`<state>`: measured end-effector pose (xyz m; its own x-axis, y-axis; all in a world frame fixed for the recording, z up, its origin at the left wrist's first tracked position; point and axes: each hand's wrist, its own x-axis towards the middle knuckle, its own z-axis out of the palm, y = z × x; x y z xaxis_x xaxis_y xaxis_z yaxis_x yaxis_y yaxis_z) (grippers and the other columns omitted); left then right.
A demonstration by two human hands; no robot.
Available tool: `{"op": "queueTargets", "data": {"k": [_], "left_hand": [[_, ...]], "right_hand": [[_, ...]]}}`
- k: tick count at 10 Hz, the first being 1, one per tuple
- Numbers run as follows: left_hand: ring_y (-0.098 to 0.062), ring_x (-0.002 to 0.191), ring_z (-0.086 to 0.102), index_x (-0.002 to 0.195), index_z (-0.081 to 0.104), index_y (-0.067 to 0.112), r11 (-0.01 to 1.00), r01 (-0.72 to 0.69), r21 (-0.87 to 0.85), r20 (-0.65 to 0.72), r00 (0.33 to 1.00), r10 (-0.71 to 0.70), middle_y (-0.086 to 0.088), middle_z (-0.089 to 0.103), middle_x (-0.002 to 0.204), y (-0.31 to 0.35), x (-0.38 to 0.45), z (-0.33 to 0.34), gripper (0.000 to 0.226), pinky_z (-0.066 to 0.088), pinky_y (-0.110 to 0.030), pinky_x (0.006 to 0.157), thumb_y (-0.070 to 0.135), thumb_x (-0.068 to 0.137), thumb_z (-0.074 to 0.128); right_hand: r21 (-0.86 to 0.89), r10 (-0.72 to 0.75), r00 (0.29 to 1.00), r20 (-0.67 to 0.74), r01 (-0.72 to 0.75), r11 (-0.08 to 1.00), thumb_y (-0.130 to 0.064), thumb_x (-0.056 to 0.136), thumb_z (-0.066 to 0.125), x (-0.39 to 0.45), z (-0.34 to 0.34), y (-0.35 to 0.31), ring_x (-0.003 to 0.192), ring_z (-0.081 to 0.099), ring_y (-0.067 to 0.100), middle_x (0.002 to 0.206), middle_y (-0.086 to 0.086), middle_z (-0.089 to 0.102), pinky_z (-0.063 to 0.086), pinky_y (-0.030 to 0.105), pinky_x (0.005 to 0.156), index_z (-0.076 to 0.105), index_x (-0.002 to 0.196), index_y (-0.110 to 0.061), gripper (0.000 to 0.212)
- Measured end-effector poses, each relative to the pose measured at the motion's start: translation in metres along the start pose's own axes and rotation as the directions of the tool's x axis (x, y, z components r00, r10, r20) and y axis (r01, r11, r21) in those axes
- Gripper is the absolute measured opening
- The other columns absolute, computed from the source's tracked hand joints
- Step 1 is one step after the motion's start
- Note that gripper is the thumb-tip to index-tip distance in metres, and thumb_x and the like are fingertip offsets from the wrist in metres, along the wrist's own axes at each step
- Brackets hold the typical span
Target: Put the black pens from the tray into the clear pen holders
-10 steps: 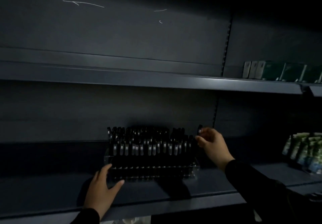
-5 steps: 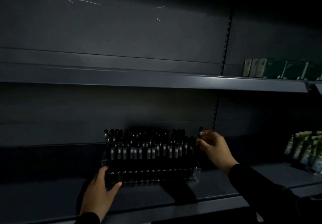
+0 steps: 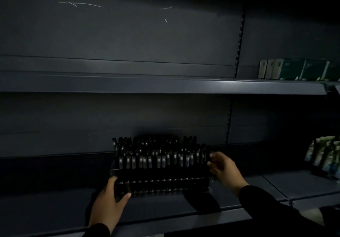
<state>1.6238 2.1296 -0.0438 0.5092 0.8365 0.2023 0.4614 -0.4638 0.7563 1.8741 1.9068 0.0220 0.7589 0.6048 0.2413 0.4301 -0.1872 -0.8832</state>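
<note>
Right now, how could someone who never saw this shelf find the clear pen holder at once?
Look at the lower dark shelf, left bay. The clear pen holder stands between the left hand and right hand. Only it bristles with upright black pens; the packets stand farther right.

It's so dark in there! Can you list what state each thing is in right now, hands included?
Pen holder: on the lower shelf, packed with upright black pens.
Left hand: grips the holder's front left corner.
Right hand: at the holder's right end, fingers curled at the last pens; too dark to tell if it pinches one.
Boxes: standing on the upper shelf.
</note>
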Motion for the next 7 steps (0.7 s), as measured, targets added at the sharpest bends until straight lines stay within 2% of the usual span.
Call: {"op": "queueTargets", "data": {"k": [1, 2, 3, 4, 5, 6, 7], "left_hand": [[-0.025, 0.113, 0.055, 0.134, 0.036, 0.026, 1.0, 0.007, 0.013, 0.012, 1.0, -0.007, -0.006, 0.057, 0.127, 0.003, -0.001, -0.002, 0.065, 0.045, -0.035, 0.091, 0.032, 0.081, 0.072], [-0.025, 0.114, 0.054, 0.137, 0.031, 0.027, 0.999, 0.007, 0.045, 0.042, 0.999, -0.009, -0.005, 0.057, 0.129, 0.006, -0.001, -0.004, 0.068, 0.045, -0.035, 0.094, 0.033, 0.082, 0.071], [-0.024, 0.12, 0.049, 0.139, 0.024, 0.027, 0.99, -0.002, 0.14, 0.054, 0.999, -0.006, -0.002, 0.053, 0.134, 0.015, -0.005, -0.009, 0.073, 0.042, -0.032, 0.097, 0.04, 0.082, 0.068], [-0.022, 0.126, 0.04, 0.141, 0.02, 0.026, 0.949, -0.021, 0.313, 0.071, 0.997, -0.001, 0.002, 0.045, 0.14, 0.029, -0.012, -0.022, 0.073, 0.038, -0.029, 0.101, 0.05, 0.084, 0.06], [-0.023, 0.127, 0.038, 0.138, 0.031, 0.025, 0.873, -0.044, 0.485, 0.106, 0.994, -0.009, 0.0, 0.04, 0.139, 0.053, -0.026, -0.046, 0.067, 0.038, -0.03, 0.102, 0.055, 0.083, 0.056], [-0.024, 0.129, 0.036, 0.136, 0.035, 0.023, 0.785, -0.135, 0.604, 0.173, 0.984, 0.036, -0.002, 0.039, 0.14, 0.087, -0.039, -0.078, 0.068, 0.035, -0.033, 0.103, 0.056, 0.081, 0.057], [-0.026, 0.133, 0.034, 0.138, 0.037, 0.024, 0.767, -0.226, 0.601, 0.292, 0.955, 0.053, -0.004, 0.04, 0.143, 0.126, -0.05, -0.107, 0.07, 0.034, -0.033, 0.107, 0.053, 0.079, 0.063]], "right_hand": [[-0.054, 0.01, 1.0, -0.001, -0.01, 0.998, 0.014, 0.089, 0.046, -0.003, 0.0, -0.008, 0.095, 0.06, 0.017, 0.095, 0.003, 0.056, 0.046, 0.019, 0.076, 0.051, 0.093, -0.015, 0.03], [-0.191, -0.012, 0.998, -0.055, 0.001, 0.982, 0.002, 0.091, 0.054, -0.004, 0.0, -0.014, 0.089, 0.055, 0.018, 0.083, -0.004, 0.054, 0.045, 0.031, 0.081, 0.049, 0.092, -0.016, 0.019], [-0.207, 0.011, 1.0, -0.003, -0.012, 0.978, -0.003, 0.093, 0.052, -0.012, -0.001, -0.022, 0.093, 0.056, 0.019, 0.097, 0.006, 0.058, 0.046, 0.03, 0.082, 0.049, 0.092, -0.016, 0.013], [-0.404, 0.028, 0.999, 0.021, -0.017, 0.915, -0.017, 0.087, 0.066, -0.021, -0.011, -0.037, 0.098, 0.058, 0.019, 0.099, 0.0, 0.055, 0.042, 0.023, 0.075, 0.048, 0.101, -0.017, 0.023], [-0.611, 0.027, 0.993, 0.115, 0.049, 0.79, -0.028, 0.084, 0.068, -0.037, -0.023, -0.066, 0.11, 0.053, 0.024, 0.11, 0.002, 0.05, 0.041, 0.026, 0.082, 0.049, 0.109, -0.016, 0.034], [-0.78, 0.021, 0.974, 0.226, 0.168, 0.603, -0.039, 0.084, 0.066, -0.054, -0.034, -0.1, 0.121, 0.043, 0.028, 0.128, 0.005, 0.046, 0.038, 0.03, 0.093, 0.044, 0.127, -0.015, 0.054], [-0.841, 0.073, 0.965, 0.252, 0.182, 0.509, -0.052, 0.081, 0.065, -0.069, -0.043, -0.136, 0.13, 0.035, 0.032, 0.141, 0.01, 0.039, 0.036, 0.037, 0.103, 0.034, 0.14, -0.015, 0.077]]}}
